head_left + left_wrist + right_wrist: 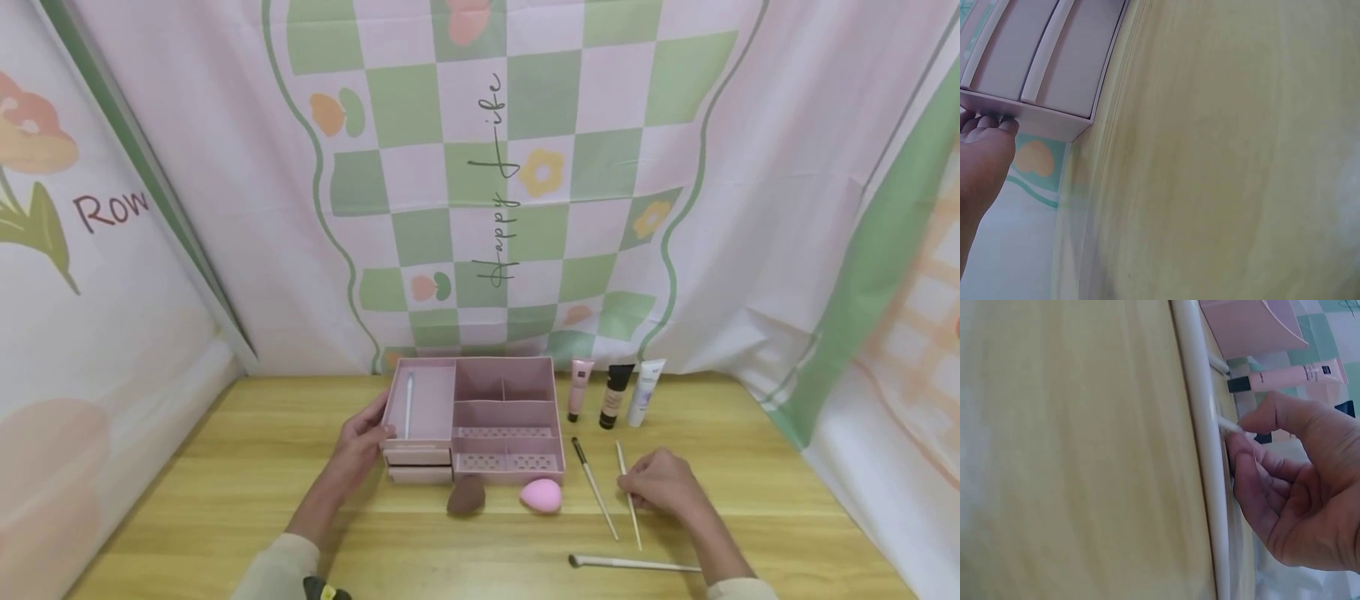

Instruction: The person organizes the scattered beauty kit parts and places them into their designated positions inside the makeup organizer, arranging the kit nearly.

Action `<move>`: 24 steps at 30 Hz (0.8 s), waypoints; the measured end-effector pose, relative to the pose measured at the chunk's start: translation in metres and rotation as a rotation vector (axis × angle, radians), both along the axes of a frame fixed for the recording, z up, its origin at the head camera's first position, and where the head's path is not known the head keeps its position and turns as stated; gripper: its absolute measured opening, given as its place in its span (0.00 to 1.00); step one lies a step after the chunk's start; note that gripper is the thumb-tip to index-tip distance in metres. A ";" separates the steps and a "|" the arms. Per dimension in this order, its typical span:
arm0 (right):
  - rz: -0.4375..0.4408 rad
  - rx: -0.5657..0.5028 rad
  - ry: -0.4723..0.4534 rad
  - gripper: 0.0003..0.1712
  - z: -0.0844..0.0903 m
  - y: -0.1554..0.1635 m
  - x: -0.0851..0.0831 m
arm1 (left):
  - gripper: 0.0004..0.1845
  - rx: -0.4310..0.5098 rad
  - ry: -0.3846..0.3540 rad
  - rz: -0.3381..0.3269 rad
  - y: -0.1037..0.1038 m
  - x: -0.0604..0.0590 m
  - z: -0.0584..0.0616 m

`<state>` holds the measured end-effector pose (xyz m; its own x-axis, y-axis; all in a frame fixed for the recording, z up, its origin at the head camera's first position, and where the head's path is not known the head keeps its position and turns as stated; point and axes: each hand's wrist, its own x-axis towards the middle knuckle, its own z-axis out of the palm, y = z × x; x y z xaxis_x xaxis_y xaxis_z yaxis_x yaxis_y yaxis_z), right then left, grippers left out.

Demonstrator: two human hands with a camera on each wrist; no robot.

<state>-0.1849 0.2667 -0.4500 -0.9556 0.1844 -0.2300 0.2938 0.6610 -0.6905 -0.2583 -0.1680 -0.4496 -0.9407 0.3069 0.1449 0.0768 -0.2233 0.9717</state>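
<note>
My left hand (356, 450) grips the left side of a pink makeup organizer (555, 417), thumb over the rim and fingers against the outer wall (1047, 119). A slim white stick-like item (408, 408) lies in its left top tray; its kind is unclear. To the right, my right hand (662, 481) pinches a thin pale makeup brush (636, 525) between thumb and fingertips; which end is its bristles cannot be made out. Left of that hand lies a dark-tipped makeup brush (595, 489). Nearer me, another brush (626, 563) lies crosswise, passing under the right forearm.
A brown makeup sponge (467, 497) and a pink one (542, 497) sit before the organizer. To its right stand a pink tube (579, 387), a black-capped beige tube (615, 396) and a white tube (645, 392). Patterned curtains surround the wooden table (450, 558).
</note>
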 end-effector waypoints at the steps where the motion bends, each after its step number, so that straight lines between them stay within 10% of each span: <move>1: -0.001 -0.031 0.000 0.12 -0.001 0.002 0.000 | 0.39 0.000 0.002 -0.002 0.000 0.000 0.000; 13: 0.096 -0.447 -0.013 0.23 -0.002 0.021 0.001 | 0.39 -0.009 0.007 -0.024 0.001 -0.001 0.001; 24: 0.215 -0.601 0.013 0.19 0.010 0.019 -0.003 | 0.38 0.002 -0.003 -0.021 0.000 -0.001 -0.001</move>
